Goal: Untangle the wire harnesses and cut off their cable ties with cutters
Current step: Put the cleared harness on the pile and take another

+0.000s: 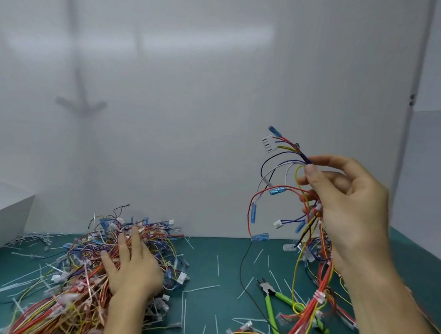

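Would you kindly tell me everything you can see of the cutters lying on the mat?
The cutters have a small dark metal head and two bright green handles that look plastic-coated. They lie flat on the green mat, head pointing away from the person and handles spread toward them. Neither hand touches them. Red and yellow wires of the harness held in the right hand drape across the handles.

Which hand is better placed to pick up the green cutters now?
Probably the left hand: it lies open on the wire pile and holds nothing. The right hand grips a raised harness; the cutters lie on the mat between them.
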The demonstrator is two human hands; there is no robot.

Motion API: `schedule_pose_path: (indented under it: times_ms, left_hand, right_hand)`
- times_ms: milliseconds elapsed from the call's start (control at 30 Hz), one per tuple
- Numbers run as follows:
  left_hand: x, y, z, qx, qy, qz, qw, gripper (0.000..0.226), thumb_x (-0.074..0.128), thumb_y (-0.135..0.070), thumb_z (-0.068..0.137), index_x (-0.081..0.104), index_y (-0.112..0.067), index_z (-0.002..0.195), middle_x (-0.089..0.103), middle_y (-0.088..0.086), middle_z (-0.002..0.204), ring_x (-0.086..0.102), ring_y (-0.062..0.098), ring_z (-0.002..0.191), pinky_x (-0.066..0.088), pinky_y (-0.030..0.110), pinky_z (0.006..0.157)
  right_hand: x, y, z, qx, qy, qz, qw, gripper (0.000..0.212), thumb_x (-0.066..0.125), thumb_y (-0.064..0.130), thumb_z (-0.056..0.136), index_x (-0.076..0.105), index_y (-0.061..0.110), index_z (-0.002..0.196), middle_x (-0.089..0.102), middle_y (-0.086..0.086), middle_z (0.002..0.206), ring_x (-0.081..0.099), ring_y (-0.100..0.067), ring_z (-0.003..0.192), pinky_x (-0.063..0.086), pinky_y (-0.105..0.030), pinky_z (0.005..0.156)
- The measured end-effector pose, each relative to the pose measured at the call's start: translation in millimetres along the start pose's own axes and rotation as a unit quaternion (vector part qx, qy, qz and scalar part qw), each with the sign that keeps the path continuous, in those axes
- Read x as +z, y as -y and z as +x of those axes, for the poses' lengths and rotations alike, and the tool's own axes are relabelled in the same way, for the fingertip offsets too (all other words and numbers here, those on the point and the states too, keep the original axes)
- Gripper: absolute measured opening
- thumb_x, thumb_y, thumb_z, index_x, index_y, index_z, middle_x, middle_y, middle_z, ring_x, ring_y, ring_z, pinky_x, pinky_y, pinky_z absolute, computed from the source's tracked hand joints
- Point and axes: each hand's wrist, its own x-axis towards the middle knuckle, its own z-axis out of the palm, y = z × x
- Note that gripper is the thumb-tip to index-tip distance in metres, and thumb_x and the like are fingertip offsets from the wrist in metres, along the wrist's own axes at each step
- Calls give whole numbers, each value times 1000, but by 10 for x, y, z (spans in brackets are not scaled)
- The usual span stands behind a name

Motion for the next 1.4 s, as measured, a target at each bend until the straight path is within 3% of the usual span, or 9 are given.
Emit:
schedule_pose_path:
  times_ms: [167, 300, 567, 667, 767, 867, 967, 1100, 1400]
  left_hand:
    - [-64, -31, 138, 66, 67, 9, 996, 58, 30, -39, 103, 14, -23, 156, -17, 12, 164, -29, 36, 145, -20, 67, 108]
    - [51, -87, 109, 79, 40, -11, 996, 54, 39, -18, 100, 20, -13, 150, -13, 13, 164, -24, 33, 148, -14, 65, 111]
    - [208, -156, -22, 107, 38, 56, 992, 76, 33, -1, 91, -11, -5, 154, -18, 11, 164, -16, 23, 151, -18, 55, 115]
    - [-34, -181, -42, 94, 53, 19, 994, 62, 33, -9, 94, 8, -5, 150, 22, 15, 159, 13, 26, 151, -14, 56, 116]
    - [-434, -265, -142, 143, -31, -72, 987, 36, 38, -20, 100, 36, -12, 135, 64, 3, 106, 57, 26, 118, 18, 49, 119]
    - [-807, -497, -423, 231, -95, -311, 917, 25, 45, -39, 101, 60, -27, 118, 70, -6, 106, 63, 11, 98, 47, 26, 85]
    - [-1035, -682, -710, 314, 38, -468, 825, 37, 49, -58, 92, 70, -30, 106, 73, -9, 106, 66, 4, 101, 48, 19, 90]
    - [-1115, -701, -861, 328, 190, -523, 763, 26, 65, -24, 92, 63, -7, 111, 77, 8, 97, 74, 20, 90, 58, 24, 82]
    - [-1293, -445, -853, 250, 54, -668, 698, 18, 70, -22, 76, 75, -7, 85, 76, 13, 80, 71, 21, 59, 59, 25, 60]
  right_hand:
    - [13, 15, -6, 4, 2, -10, 1000, 5, 67, 24, 93, 69, 27, 96, 75, 7, 78, 68, -7, 61, 51, -17, 51]
    - [27, 37, -19, 21, 9, -11, 1000, 4, 67, 22, 93, 68, 24, 96, 75, 8, 75, 67, -1, 63, 46, -12, 48]
    - [43, 59, -34, 88, 42, 16, 995, 5, 69, 15, 91, 70, 19, 94, 74, 4, 69, 59, 5, 56, 43, -12, 43]
    - [49, 73, -27, 115, 48, 35, 992, 9, 67, 12, 89, 71, 18, 93, 73, 2, 70, 57, -1, 56, 42, -14, 44]
    - [67, 110, -39, 138, 60, 57, 987, 13, 64, 8, 87, 72, 17, 89, 73, -2, 71, 56, -6, 59, 43, -17, 43]
    - [73, 151, -52, 161, 94, 90, 978, 18, 57, 4, 89, 71, 14, 91, 73, -4, 73, 57, -7, 60, 44, -19, 42]
    - [67, 171, -57, 171, 129, 125, 969, 18, 54, 4, 93, 70, 13, 97, 74, -4, 78, 57, -11, 65, 45, -21, 45]
    - [41, 169, -43, 148, 124, 159, 968, 15, 55, 8, 96, 69, 15, 99, 76, -3, 86, 58, -9, 63, 47, -18, 49]
    - [-29, 131, -4, 114, 132, 128, 976, 17, 67, 22, 84, 69, 17, 101, 78, -1, 98, 67, -8, 70, 55, -20, 58]
